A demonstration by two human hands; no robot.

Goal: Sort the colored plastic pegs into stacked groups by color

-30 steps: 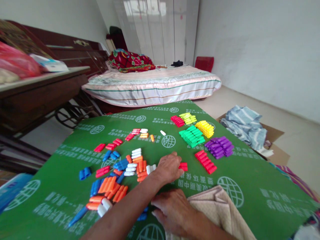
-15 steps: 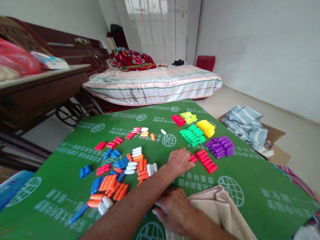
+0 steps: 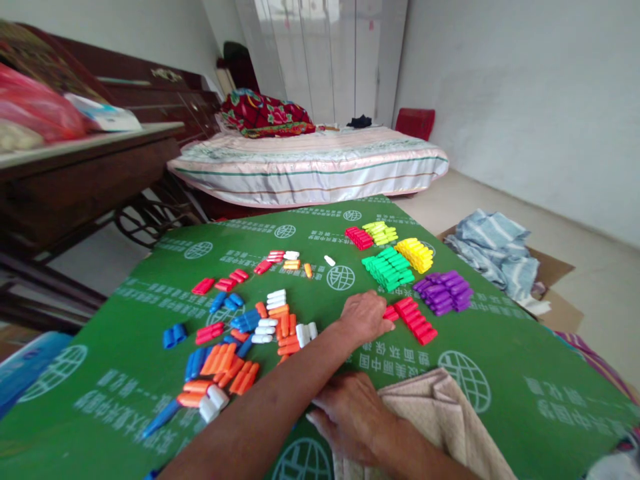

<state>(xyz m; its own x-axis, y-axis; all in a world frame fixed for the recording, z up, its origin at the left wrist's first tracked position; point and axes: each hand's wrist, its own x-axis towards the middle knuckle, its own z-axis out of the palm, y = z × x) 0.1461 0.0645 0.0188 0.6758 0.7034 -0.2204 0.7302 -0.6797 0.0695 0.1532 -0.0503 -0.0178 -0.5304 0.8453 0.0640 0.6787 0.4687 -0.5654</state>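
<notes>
My left hand reaches across the green table, its fingers closed around small red plastic caps. These red ends touch a row of like red caps lying side by side. Below the left forearm, my right hand is curled by a folded beige cloth; its fingertips are partly hidden. Stacked beyond the left hand are green caps, purple caps, yellow caps, lime caps and another red group.
Mixed orange caps, blue caps and white caps are scattered on the table's left half. One white cap lies alone. Past the table stand a bed, a dark desk and a cardboard box holding striped fabric.
My left hand has moved slightly right, and the red caps in it now meet the red row, closing a small gap. The right hand stays nearly in place. The view has shifted slightly.
</notes>
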